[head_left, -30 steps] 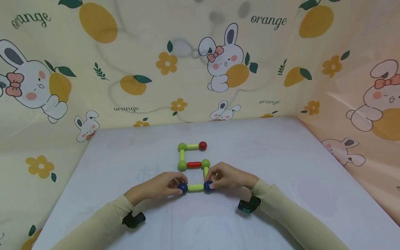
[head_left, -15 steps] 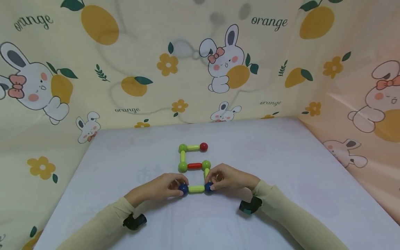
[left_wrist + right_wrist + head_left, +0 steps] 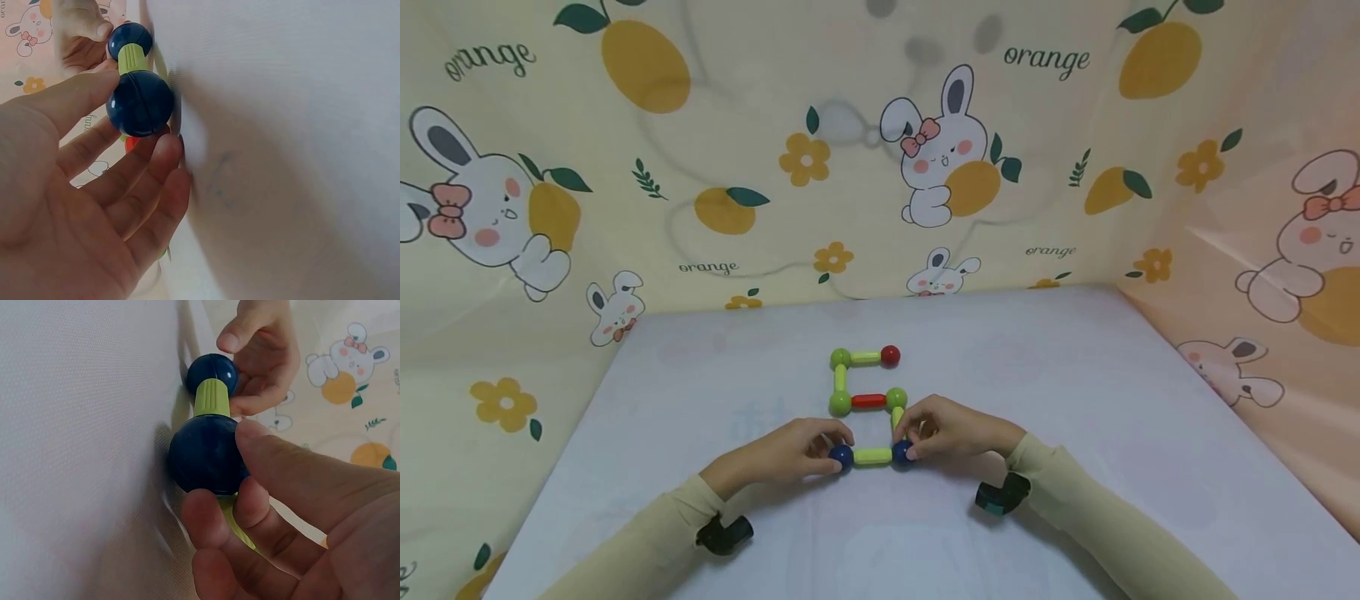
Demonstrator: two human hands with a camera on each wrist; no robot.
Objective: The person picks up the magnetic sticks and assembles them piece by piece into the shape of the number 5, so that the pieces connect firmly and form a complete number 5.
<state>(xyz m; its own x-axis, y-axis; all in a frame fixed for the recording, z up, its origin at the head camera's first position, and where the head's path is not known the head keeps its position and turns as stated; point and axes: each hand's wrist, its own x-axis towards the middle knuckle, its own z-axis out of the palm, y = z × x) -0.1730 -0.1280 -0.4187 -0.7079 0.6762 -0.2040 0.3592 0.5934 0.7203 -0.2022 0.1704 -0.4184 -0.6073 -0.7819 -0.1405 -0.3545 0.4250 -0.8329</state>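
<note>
A figure-5 shape of magnetic balls and sticks lies on the table in the head view. At its near end, my left hand [image 3: 797, 450] pinches the left blue ball [image 3: 842, 457], thumb on the near side. My right hand [image 3: 951, 427] holds the right blue ball [image 3: 902, 452] between thumb and fingers. A yellow-green stick [image 3: 872, 457] joins the two balls. Farther back are green balls [image 3: 840, 403], a red stick [image 3: 869, 401] and a red ball [image 3: 890, 356]. The left wrist view shows the blue ball [image 3: 142, 103] against the left thumb; right fingers partly cover the upright yellow-green stick.
The white tabletop [image 3: 1037, 367] extends around the shape. Behind it and at both sides hangs a cream cloth [image 3: 745, 133] printed with rabbits and oranges. Each forearm wears a dark wrist camera, such as the left one [image 3: 725, 534].
The whole head view has drifted slightly, so everything sits a little lower in it. Both hands keep the same hold on the blue balls, and the shape looks unchanged.
</note>
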